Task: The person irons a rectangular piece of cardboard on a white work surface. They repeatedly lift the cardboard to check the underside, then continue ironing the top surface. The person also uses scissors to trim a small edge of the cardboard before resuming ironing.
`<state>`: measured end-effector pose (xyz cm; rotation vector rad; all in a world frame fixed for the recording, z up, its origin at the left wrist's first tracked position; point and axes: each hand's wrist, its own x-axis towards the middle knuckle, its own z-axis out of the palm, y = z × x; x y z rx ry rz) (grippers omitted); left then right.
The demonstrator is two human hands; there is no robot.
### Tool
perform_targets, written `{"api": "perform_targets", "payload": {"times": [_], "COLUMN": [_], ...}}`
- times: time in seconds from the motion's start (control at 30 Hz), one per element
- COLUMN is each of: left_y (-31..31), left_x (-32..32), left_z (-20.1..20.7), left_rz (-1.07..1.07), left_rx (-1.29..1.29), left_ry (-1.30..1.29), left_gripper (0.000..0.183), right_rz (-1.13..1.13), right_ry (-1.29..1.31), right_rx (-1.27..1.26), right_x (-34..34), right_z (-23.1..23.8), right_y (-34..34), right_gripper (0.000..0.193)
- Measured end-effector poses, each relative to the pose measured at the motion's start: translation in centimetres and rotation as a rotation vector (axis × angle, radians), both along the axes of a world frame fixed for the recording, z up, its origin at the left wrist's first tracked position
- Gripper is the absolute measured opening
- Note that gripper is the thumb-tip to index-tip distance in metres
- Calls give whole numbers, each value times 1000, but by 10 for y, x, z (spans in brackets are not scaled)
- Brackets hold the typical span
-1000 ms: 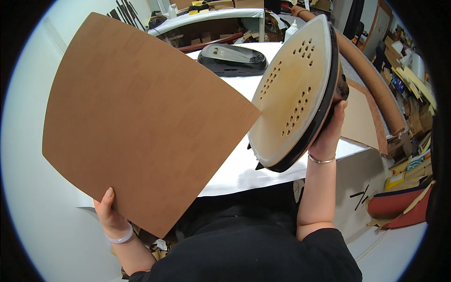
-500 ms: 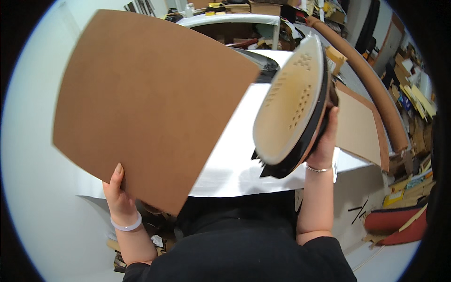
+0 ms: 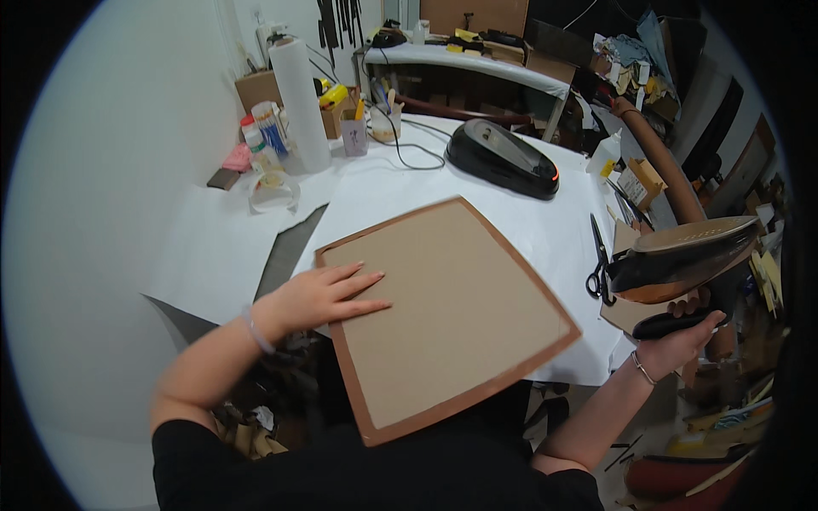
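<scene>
A four-sided beige board (image 3: 447, 315) with brown borders lies on the white table, its near corner jutting past the edge toward my body. My left hand (image 3: 315, 295) rests on the board's left side, fingers stretched out and spread. Out to the right, my right hand (image 3: 682, 336) is wrapped round the handle of a cordless iron (image 3: 682, 264), black with a copper-coloured part. The iron is held in the air, its soleplate turned upward. Its black base (image 3: 501, 160), with a small orange light, stands at the back of the table.
Black scissors (image 3: 599, 264) lie at the table's right side near a white bottle (image 3: 605, 156) and a small carton (image 3: 641, 183). A white roll (image 3: 300, 106), a pen cup (image 3: 354, 132) and jars stand at the back left. A dark grey sheet (image 3: 288, 249) lies left of the board.
The board has come down onto the table and turned from its brown face to its beige one. My left hand went from gripping it to lying flat. The iron has moved right and tilted.
</scene>
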<state>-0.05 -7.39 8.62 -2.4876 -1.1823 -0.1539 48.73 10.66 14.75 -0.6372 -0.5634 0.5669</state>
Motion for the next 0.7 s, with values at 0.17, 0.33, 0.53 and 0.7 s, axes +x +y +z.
{"api": "perform_targets", "payload": {"times": [0.17, 0.33, 0.53, 0.7], "left_y": [74, 111, 85, 103], "left_x": [-22, 7, 144, 79], "left_z": [-30, -16, -76, -80], "left_rz": [18, 514, 436, 67], "left_rx": [-80, 9, -363, -421], "left_ry": [113, 96, -371, -204], "left_gripper": [55, 63, 81, 77], "right_rz": [90, 241, 154, 228], "right_ry": [-62, -113, -154, -281], "right_rx": [77, 147, 93, 105], "right_x": [14, 19, -5, 6], "right_z": [7, 0, 9, 20], "right_y": [-15, -25, -22, -22], "right_gripper": [42, 40, 34, 30]}}
